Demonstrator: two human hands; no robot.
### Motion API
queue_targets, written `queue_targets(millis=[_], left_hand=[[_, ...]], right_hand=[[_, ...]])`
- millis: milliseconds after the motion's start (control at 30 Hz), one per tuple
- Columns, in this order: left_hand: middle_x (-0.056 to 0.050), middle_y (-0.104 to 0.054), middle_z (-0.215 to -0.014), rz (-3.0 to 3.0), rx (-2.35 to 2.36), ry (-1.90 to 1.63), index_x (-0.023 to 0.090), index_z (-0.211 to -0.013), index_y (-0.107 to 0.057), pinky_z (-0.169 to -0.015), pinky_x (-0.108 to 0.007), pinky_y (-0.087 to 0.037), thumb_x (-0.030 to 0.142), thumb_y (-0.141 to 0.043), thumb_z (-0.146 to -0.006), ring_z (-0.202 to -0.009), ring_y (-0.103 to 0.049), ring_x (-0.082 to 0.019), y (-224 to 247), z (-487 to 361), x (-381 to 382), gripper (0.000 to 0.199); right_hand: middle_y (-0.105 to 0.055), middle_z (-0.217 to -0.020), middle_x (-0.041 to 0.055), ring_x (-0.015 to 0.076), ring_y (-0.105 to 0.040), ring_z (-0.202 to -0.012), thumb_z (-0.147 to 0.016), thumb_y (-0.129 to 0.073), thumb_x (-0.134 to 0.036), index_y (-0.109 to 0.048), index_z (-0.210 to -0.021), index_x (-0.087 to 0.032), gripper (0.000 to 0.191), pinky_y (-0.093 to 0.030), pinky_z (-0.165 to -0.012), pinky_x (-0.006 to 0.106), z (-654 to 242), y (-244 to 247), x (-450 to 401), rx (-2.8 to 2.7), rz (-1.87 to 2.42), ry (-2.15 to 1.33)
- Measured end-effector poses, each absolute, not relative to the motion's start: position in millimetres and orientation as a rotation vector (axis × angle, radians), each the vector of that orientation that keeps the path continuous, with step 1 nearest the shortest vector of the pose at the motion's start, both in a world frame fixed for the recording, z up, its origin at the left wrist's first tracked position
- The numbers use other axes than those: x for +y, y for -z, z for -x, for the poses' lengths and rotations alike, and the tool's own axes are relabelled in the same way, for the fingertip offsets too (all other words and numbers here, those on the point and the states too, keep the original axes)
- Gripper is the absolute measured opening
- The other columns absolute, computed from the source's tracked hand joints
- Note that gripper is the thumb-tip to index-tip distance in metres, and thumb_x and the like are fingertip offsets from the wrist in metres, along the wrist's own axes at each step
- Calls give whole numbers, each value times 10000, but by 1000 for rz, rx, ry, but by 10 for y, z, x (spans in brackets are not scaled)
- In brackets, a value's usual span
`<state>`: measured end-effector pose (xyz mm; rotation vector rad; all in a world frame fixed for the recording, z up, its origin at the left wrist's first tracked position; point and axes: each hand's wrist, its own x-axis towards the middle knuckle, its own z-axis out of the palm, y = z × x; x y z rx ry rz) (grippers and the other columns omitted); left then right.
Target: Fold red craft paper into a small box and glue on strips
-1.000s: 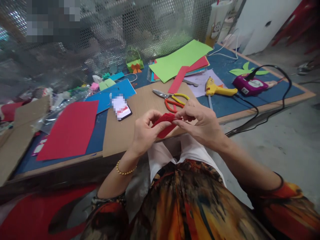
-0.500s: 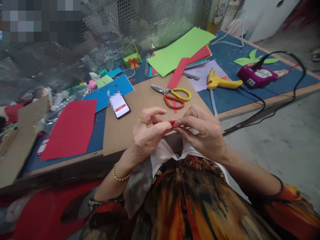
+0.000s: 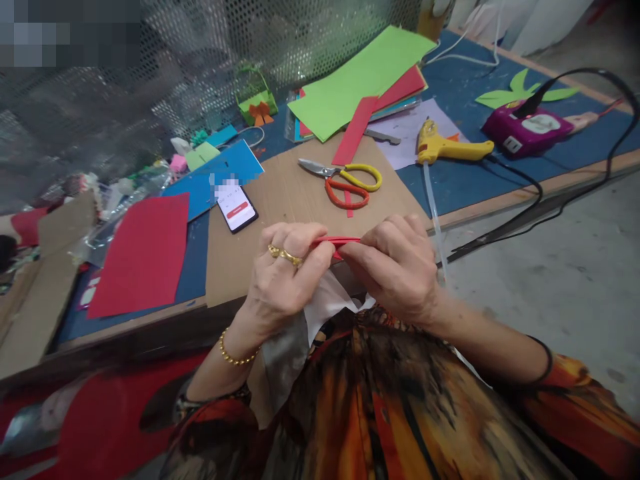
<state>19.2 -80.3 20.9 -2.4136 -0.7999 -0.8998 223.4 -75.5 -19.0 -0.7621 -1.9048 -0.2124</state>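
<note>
A folded piece of red craft sheet (image 3: 341,241) is stretched between my two hands, just over the front edge of the cardboard. My left hand (image 3: 287,270) pinches its left end, fingers curled, gold rings showing. At the other end, my right hand (image 3: 397,270) grips it with closed fingers; the fingertips partly hide the piece. Beyond my hands lie scissors (image 3: 345,185) with one yellow and one orange handle, blades parted. A thin red strip (image 3: 349,213) shows under the handles, and a wider red strip (image 3: 356,130) lies behind them.
A phone (image 3: 236,205) lies on the cardboard (image 3: 280,180). To the right are a yellow glue gun (image 3: 453,147) and a purple power socket box (image 3: 527,127) with a black cable. Red (image 3: 143,253) and green (image 3: 365,77) sheets and a small green basket (image 3: 256,100) also lie about.
My hands have moved apart and the fingers have curled in, so more of the red piece shows between them. The view has shifted slightly.
</note>
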Motion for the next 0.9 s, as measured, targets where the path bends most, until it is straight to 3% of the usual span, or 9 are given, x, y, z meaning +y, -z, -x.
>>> queue_targets(millis=[133, 333, 567, 900], left_hand=[[-19, -728, -989, 2344, -779, 922, 236, -1006, -673, -813, -365, -480, 106, -649, -996, -858, -645, -177, -191, -188, -771, 133], [-2, -721, -965, 2419, -761, 928, 236, -944, -635, -817, -359, -478, 88, -610, -1005, -855, -643, -162, -220, -185, -750, 162], [-27, -723, -960, 2429, -708, 803, 199, -957, -633, -823, -355, -488, 73, -612, -1011, -843, -649, -168, -301, -184, -740, 139], [-74, -791, -1108, 2391, -639, 659, 208, -1053, -688, -855, -384, -527, 96, -608, -1023, -977, -705, -210, -417, -146, -798, 141]], right_hand=[[-575, -750, 0, 165, -448, -721, -1072, -588, -231, -718, -973, -260, 165, -247, -695, 390, -2214, 240, -744, -1886, 777, 205], [-600, -741, 3, 173, -445, -713, -1054, -605, -186, -702, -991, -231, 124, -269, -689, 388, -2187, 239, -733, -1852, 732, 266], [-622, -743, 0, 174, -467, -716, -1059, -592, -225, -721, -1015, -263, 142, -273, -700, 395, -2177, 283, -716, -1882, 711, 243], [-716, -793, -17, 165, -543, -706, -1050, -594, -162, -664, -1162, -248, 157, -298, -686, 401, -2262, 305, -724, -1914, 616, 278]])
